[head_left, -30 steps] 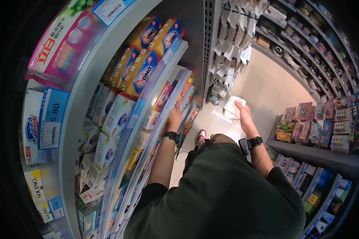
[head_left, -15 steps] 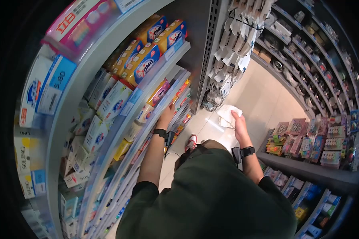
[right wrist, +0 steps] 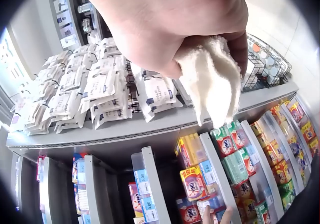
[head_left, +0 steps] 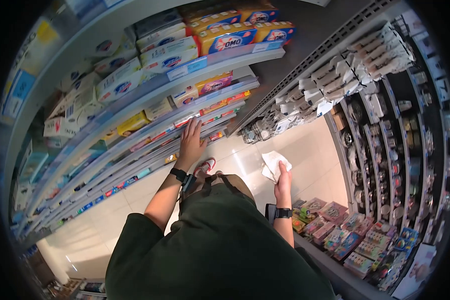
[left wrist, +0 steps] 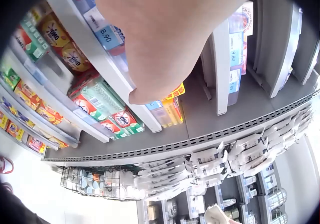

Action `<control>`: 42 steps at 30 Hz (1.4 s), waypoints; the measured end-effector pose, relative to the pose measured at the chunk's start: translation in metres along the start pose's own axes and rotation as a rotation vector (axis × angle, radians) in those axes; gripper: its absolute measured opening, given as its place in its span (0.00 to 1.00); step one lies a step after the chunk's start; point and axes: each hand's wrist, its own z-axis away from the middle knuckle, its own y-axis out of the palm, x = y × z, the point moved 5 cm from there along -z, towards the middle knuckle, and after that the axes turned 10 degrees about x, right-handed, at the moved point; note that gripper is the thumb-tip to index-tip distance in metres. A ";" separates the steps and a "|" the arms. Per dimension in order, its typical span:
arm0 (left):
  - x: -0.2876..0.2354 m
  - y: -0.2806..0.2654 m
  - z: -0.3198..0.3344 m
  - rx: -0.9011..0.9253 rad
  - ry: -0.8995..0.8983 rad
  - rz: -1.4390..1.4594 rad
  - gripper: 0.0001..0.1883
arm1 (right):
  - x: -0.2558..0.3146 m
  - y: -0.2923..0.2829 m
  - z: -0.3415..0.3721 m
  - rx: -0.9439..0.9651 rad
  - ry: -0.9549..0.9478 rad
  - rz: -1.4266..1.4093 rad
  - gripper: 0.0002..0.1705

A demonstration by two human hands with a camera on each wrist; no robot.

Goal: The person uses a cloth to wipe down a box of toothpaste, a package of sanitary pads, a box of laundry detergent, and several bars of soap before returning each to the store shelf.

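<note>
In the head view my left hand (head_left: 190, 143) reaches to a lower shelf of packaged soaps, its fingers stretched out over the shelf front. Its fingertips (right wrist: 226, 215) show in the right wrist view, right at the boxes of OMO soap (right wrist: 194, 183). Most of the left wrist view's upper part is filled by this hand, which hides part of the shelf edge. My right hand (head_left: 283, 184) grips a folded white cloth (head_left: 273, 166) between thumb and fingers, out over the floor. From the right wrist the cloth (right wrist: 212, 81) hangs with its folds downward.
Stacked OMO boxes (head_left: 227, 40) fill an upper shelf. White packets (head_left: 335, 80) hang on the shelving's end panel, above a wire basket (left wrist: 100, 183). Kitchenware shelves (head_left: 400, 165) stand at the right, with a display of colourful packs (head_left: 345, 230) nearer. A red-and-white shoe (head_left: 205, 165) is below.
The view has swung, so the shelves now run across the upper left. My left hand has come back from between the shelves, fingers now extended at the front. The right hand still holds the cloth.
</note>
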 end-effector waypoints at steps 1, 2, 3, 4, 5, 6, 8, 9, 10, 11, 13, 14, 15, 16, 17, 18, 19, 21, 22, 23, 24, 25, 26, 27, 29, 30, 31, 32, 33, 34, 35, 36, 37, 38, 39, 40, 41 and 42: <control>0.005 0.009 0.010 0.082 -0.032 0.085 0.40 | 0.001 -0.002 0.006 -0.021 0.025 0.003 0.23; 0.009 0.019 0.022 0.165 -0.061 0.173 0.38 | 0.001 -0.007 0.012 -0.046 0.049 0.007 0.23; 0.007 0.020 0.035 0.151 -0.038 0.198 0.36 | -0.002 -0.013 0.014 -0.011 0.040 0.026 0.23; 0.007 0.021 0.047 0.145 -0.054 0.208 0.36 | -0.004 -0.021 0.016 -0.003 0.047 0.042 0.23; 0.008 0.032 0.059 0.342 -0.110 0.232 0.35 | -0.008 -0.030 0.017 -0.010 0.067 0.058 0.23; 0.007 0.041 0.072 0.538 -0.164 0.258 0.35 | -0.008 -0.035 0.021 -0.018 0.086 0.073 0.23; 0.002 0.045 0.088 0.722 -0.230 0.213 0.33 | -0.006 -0.042 0.026 -0.019 0.105 0.099 0.23; -0.001 0.049 0.098 0.793 -0.264 0.225 0.32 | -0.004 -0.044 0.029 -0.017 0.109 0.103 0.23; -0.003 0.054 0.108 0.863 -0.298 0.238 0.30 | -0.002 -0.045 0.028 -0.014 0.113 0.108 0.24; 0.001 0.063 0.114 0.792 -0.284 0.228 0.29 | -0.001 -0.047 0.028 -0.019 0.120 0.107 0.23; -0.007 0.063 0.119 0.742 -0.296 0.231 0.30 | -0.004 -0.059 0.023 0.001 0.100 0.124 0.23; -0.010 0.061 0.120 0.702 -0.298 0.218 0.30 | -0.005 -0.066 0.021 0.009 0.079 0.125 0.23; -0.013 0.061 0.120 0.691 -0.304 0.226 0.30 | -0.003 -0.066 0.022 0.020 0.076 0.134 0.23; -0.015 0.062 0.121 0.699 -0.300 0.222 0.30 | -0.001 -0.064 0.023 0.051 0.075 0.172 0.24; -0.018 0.063 0.122 0.709 -0.294 0.218 0.30 | 0.000 -0.063 0.025 0.080 0.074 0.209 0.25; -0.020 0.066 0.123 0.701 -0.298 0.225 0.30 | 0.002 -0.062 0.027 0.087 0.071 0.218 0.25; -0.022 0.068 0.122 0.684 -0.277 0.204 0.30 | 0.002 -0.061 0.027 0.094 0.082 0.228 0.25; -0.023 0.079 0.123 0.659 -0.262 0.189 0.31 | 0.002 -0.061 0.029 0.099 0.082 0.248 0.24; -0.023 0.085 0.122 0.616 -0.241 0.176 0.32 | 0.003 -0.063 0.028 0.107 0.081 0.255 0.24; -0.022 0.090 0.123 0.576 -0.219 0.161 0.32 | 0.001 -0.064 0.028 0.120 0.112 0.286 0.24; -0.026 0.086 0.119 0.569 -0.224 0.162 0.32 | 0.002 -0.059 0.027 0.134 0.142 0.315 0.23; -0.032 0.084 0.114 0.597 -0.221 0.194 0.33 | 0.004 -0.054 0.028 0.135 0.138 0.319 0.20; -0.037 0.081 0.110 0.625 -0.217 0.226 0.33 | 0.008 -0.050 0.027 0.143 0.136 0.322 0.20; -0.042 0.077 0.106 0.535 -0.171 0.274 0.30 | 0.010 -0.047 0.025 0.143 0.172 0.363 0.19; -0.051 0.074 0.091 0.456 -0.142 0.352 0.29 | 0.010 -0.042 0.013 0.168 0.189 0.404 0.17; -0.059 0.067 0.080 0.406 -0.123 0.397 0.29 | 0.012 -0.032 0.006 0.173 0.183 0.400 0.17; -0.065 0.063 0.066 0.402 -0.119 0.391 0.29 | 0.013 -0.023 -0.002 0.186 0.177 0.424 0.17; -0.076 0.052 0.049 0.285 -0.051 0.361 0.29 | 0.014 -0.015 -0.011 0.198 0.172 0.445 0.17; -0.086 0.040 0.033 0.171 0.020 0.329 0.28 | 0.014 -0.007 -0.022 0.242 0.140 0.483 0.18; -0.092 0.034 0.014 0.175 0.029 0.319 0.28 | 0.015 0.001 -0.032 0.240 0.136 0.470 0.18; -0.099 0.024 -0.007 0.128 0.076 0.293 0.29 | 0.017 0.012 -0.041 0.305 0.120 0.496 0.18; -0.107 0.017 -0.027 0.087 0.125 0.273 0.29 | 0.020 0.020 -0.047 0.365 0.105 0.523 0.18; -0.115 0.010 -0.048 0.030 0.202 0.201 0.30 | 0.021 0.024 -0.056 0.389 0.101 0.520 0.18; -0.117 0.012 -0.072 0.033 0.224 0.188 0.30 | 0.025 0.028 -0.066 0.381 0.086 0.501 0.18; -0.118 0.020 -0.095 -0.005 0.230 0.093 0.30 | 0.031 0.033 -0.074 0.428 0.024 0.554 0.17; -0.124 0.023 -0.113 -0.036 0.235 0.002 0.31 | 0.034 0.035 -0.078 0.468 -0.030 0.607 0.17; -0.128 0.025 -0.132 -0.072 0.248 -0.070 0.31 | 0.036 0.033 -0.083 0.448 -0.033 0.585 0.17; -0.129 0.032 -0.148 -0.053 0.273 -0.078 0.31 | 0.041 0.032 -0.089 0.475 -0.047 0.621 0.16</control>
